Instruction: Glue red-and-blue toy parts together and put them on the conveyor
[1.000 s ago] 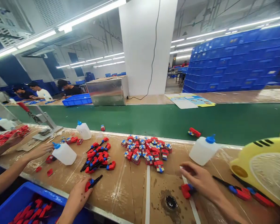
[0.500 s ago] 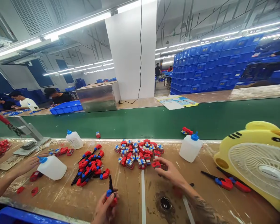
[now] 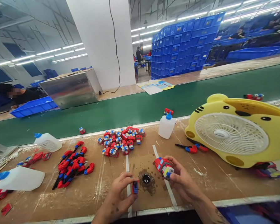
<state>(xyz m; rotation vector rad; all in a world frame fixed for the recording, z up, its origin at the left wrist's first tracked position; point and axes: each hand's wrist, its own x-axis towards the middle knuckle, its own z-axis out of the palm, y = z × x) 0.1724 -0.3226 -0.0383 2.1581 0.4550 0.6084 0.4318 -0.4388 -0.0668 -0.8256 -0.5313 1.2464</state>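
Observation:
My left hand [image 3: 121, 193] pinches a small red and blue toy part [image 3: 135, 187] with a dark end between thumb and fingertips, left of a small round pot of dark liquid [image 3: 146, 179]. On the pot's other side, my right hand [image 3: 182, 177] is closed round a larger red, grey, white and blue toy piece [image 3: 162, 166], held tilted. The two pieces are apart. A pile of similar red, white and blue pieces [image 3: 121, 140] lies beyond my hands. Further left is a heap of red and blue parts with black rods [image 3: 72, 165].
White bottles with blue caps stand at the back right [image 3: 166, 127] and back left [image 3: 49, 141]; another bottle [image 3: 23, 179] lies at the left. A yellow fan [image 3: 233, 133] fills the right side. Behind runs a green belt [image 3: 121, 113]. A person [image 3: 25, 95] sits across it.
The view has swung right. My right hand has left the pile's edge, and a toy piece is in its grasp, near my left hand. A co-worker's arm has gone out of view.

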